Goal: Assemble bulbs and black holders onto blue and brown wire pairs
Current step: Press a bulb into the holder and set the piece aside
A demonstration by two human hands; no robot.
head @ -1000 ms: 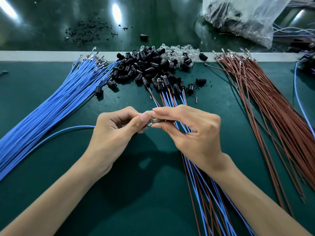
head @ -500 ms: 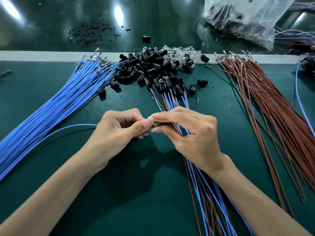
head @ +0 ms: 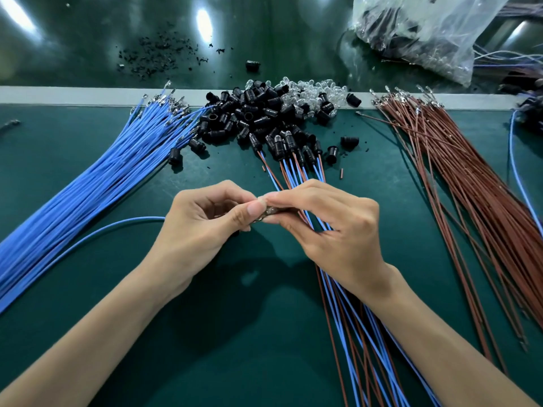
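My left hand (head: 202, 221) and my right hand (head: 329, 224) meet above the green mat, both pinching a small clear bulb (head: 266, 214) between thumb and fingertips. A single blue wire (head: 97, 235) curves from the left into my left hand. Finished assemblies (head: 289, 148) with black holders lie beyond my hands, their blue and brown wire pairs (head: 346, 318) running under my right hand. A heap of black holders (head: 249, 113) and clear bulbs (head: 311, 92) sits at the mat's far edge. What my fingers cover of the bulb's end is hidden.
A thick bundle of blue wires (head: 88, 183) fans across the left. Brown wires (head: 476, 195) spread on the right. A clear plastic bag (head: 426, 33) lies at the back right. Black crumbs (head: 158, 54) dot the dark surface beyond a pale strip (head: 73, 95).
Both hands stay together on the bulb with only slight finger shifts. The view has tilted a little, so the piles sit lower in frame.
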